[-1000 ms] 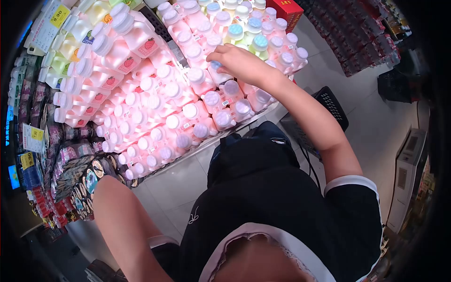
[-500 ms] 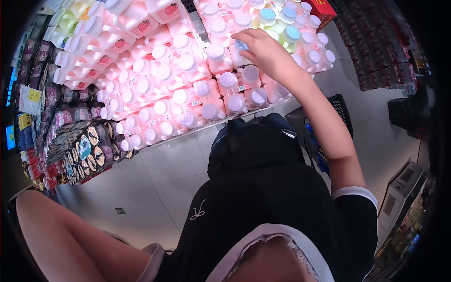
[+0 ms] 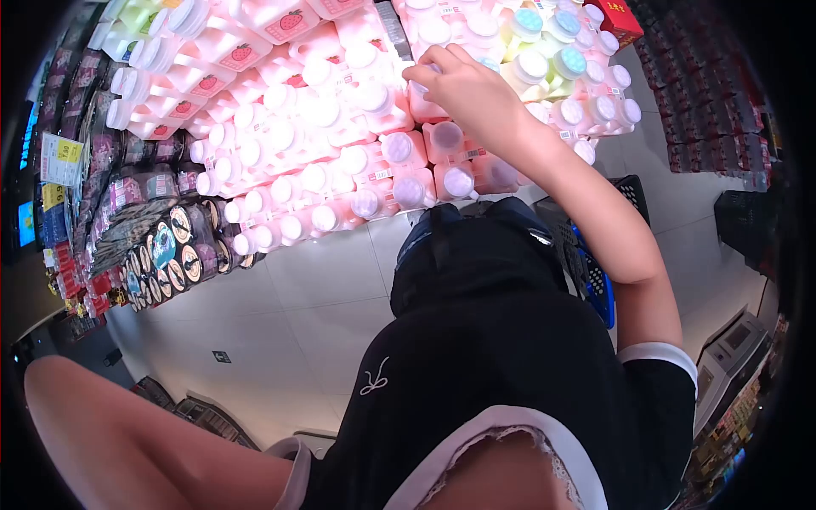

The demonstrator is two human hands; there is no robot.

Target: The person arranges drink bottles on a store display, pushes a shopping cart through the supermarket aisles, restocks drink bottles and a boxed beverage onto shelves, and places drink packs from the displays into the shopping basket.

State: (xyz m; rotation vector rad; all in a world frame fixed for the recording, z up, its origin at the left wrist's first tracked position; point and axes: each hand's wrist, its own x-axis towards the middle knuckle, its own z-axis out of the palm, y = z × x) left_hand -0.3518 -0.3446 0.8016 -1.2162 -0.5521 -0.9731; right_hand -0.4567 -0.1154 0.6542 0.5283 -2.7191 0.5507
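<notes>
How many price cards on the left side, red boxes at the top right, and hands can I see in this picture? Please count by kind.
Price cards: 2
Red box: 1
Right hand: 1
Total: 4

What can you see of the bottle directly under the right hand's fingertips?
The bottle has a round, pale cap, lilac-looking in the shade, and a pink body that looks like plastic. It stands cap up, packed among similar bottles. The fingers of the right hand partly cover the cap; whether the grip has closed on it can't be told. Any handle or label is hidden or unclear.
</notes>
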